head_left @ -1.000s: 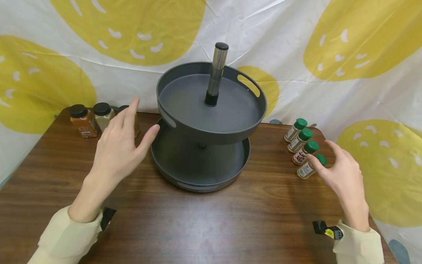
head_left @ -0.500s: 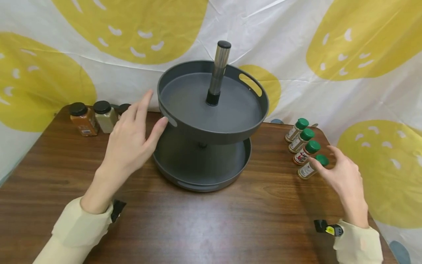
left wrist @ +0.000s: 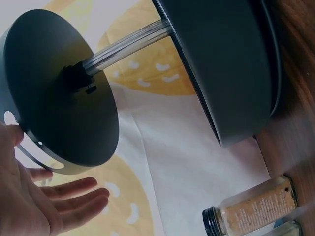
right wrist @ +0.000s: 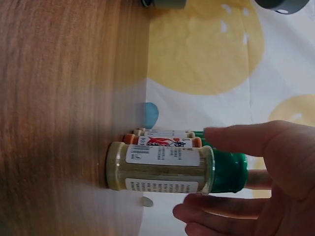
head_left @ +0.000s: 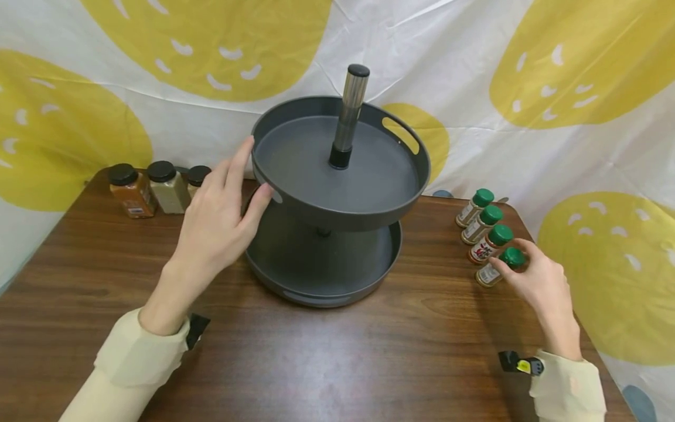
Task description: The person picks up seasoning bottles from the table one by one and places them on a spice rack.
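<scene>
A dark grey two-tier round tray stand has its upper tray (head_left: 316, 167) above a lower tray (head_left: 316, 281), joined by a metal post. My left hand (head_left: 216, 217) is at the left rim of the upper tray, thumb by the handle slot; the left wrist view has the other fingers extended and fairly loose. On the right, my right hand (head_left: 543, 278) reaches around the green cap of the nearest spice jar (right wrist: 162, 167), thumb on one side and fingers on the other. Whether they press the cap is unclear. The jar stands upright on the table.
Several green-capped spice jars (head_left: 482, 225) line up behind the nearest one at the table's right edge. Three black-capped jars (head_left: 169, 190) stand at the back left. A patterned cloth (head_left: 211, 129) hangs behind the wooden table (head_left: 327, 357).
My left hand has moved right to the upper tray's rim. My right hand has come slightly left, its thumb and fingers closer around the nearest jar's cap. The stand and jars keep their places.
</scene>
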A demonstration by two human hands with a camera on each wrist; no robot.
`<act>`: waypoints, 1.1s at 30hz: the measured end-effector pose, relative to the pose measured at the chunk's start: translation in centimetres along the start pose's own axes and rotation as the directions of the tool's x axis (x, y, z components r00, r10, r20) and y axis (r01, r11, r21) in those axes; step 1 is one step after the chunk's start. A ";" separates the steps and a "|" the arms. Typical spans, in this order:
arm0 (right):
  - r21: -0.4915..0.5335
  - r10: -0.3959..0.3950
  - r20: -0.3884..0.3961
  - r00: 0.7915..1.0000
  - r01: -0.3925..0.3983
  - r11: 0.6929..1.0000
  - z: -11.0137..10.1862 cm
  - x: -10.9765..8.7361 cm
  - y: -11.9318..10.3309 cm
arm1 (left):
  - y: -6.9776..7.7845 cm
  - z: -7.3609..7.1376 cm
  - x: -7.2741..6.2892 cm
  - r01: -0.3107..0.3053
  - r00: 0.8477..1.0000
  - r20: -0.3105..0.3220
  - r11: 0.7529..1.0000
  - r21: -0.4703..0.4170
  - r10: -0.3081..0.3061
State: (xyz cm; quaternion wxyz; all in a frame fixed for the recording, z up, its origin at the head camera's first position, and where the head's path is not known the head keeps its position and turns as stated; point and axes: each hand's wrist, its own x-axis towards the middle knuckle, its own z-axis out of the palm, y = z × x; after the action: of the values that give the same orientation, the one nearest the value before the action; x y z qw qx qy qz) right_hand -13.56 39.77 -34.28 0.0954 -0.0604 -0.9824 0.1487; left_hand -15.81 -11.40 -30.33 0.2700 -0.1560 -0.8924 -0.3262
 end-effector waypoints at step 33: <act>0.115 0.108 -0.221 0.969 -0.084 0.990 -5.1 -2.5 -4.0 | -0.7 -0.2 0.7 -0.015 0.997 0.060 0.918 -0.397 0.042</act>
State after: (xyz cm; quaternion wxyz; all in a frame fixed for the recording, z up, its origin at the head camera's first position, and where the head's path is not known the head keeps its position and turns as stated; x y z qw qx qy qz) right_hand -10.41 37.03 -28.76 0.2028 -0.1193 -0.9518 0.1968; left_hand -16.62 -11.95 -30.16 0.2074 -0.2313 -0.8142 -0.4905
